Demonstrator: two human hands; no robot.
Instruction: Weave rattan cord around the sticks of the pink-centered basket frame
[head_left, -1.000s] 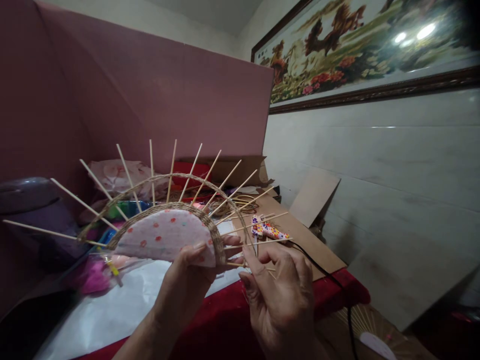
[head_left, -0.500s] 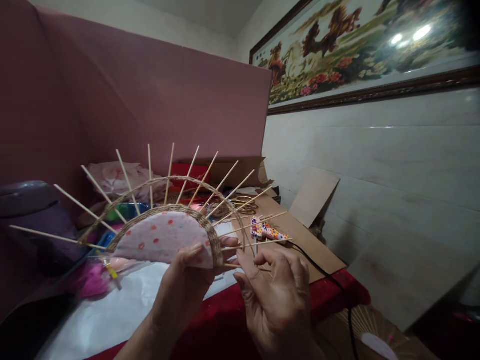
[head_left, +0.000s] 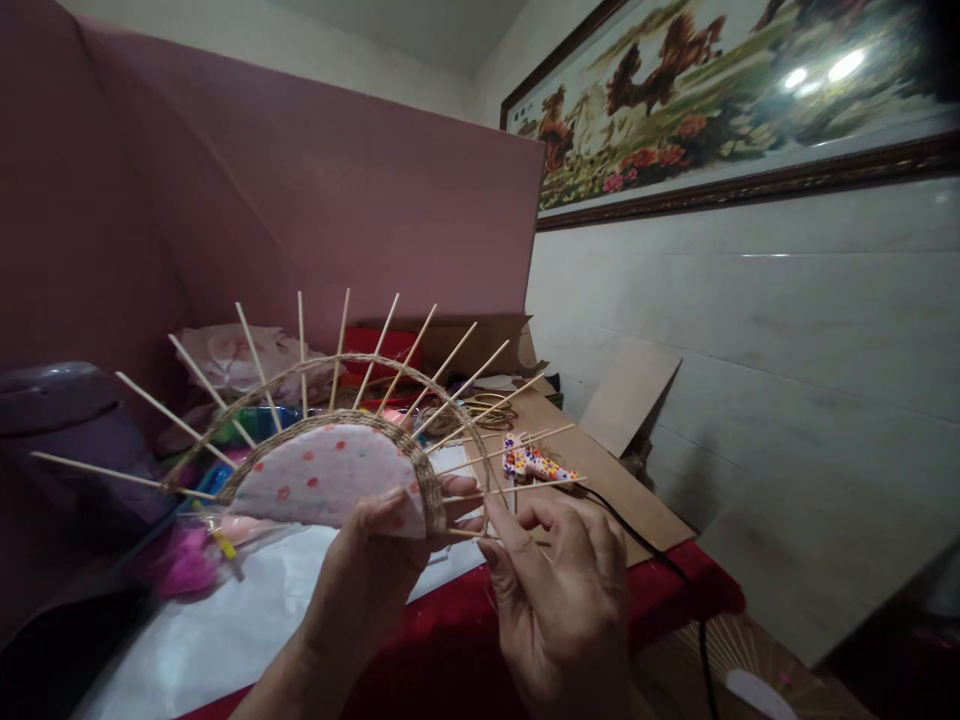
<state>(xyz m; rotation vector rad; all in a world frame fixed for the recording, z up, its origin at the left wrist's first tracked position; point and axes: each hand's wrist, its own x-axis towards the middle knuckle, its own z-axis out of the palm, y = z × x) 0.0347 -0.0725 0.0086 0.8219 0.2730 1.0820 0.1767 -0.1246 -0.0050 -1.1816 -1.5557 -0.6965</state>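
My left hand (head_left: 371, 570) grips the lower right end of a fan-shaped craft piece. Its half-round centre (head_left: 322, 475) is white cloth with red dots, edged by a band of woven twine (head_left: 360, 416). Thin wooden sticks (head_left: 250, 340) spread outward from the rim. Farther out, an arc of twine (head_left: 360, 357) crosses the sticks and runs down to my right hand. My right hand (head_left: 559, 585) is closed at the lowest sticks on the right, with thumb and forefinger on the twine. The exact pinch is partly hidden by the fingers.
A flower-patterned glue gun (head_left: 536, 460) lies on brown cardboard (head_left: 630, 510), its black cord (head_left: 703, 650) hanging over the red cloth edge (head_left: 705, 575). Clear plastic (head_left: 255, 600) and a pink bundle (head_left: 187, 562) lie left. Another stick fan (head_left: 750, 660) is low right.
My right hand has shifted slightly right and down, its fingertips closer together at the twine. The fan's left sticks have tilted a little; my left hand keeps its hold.
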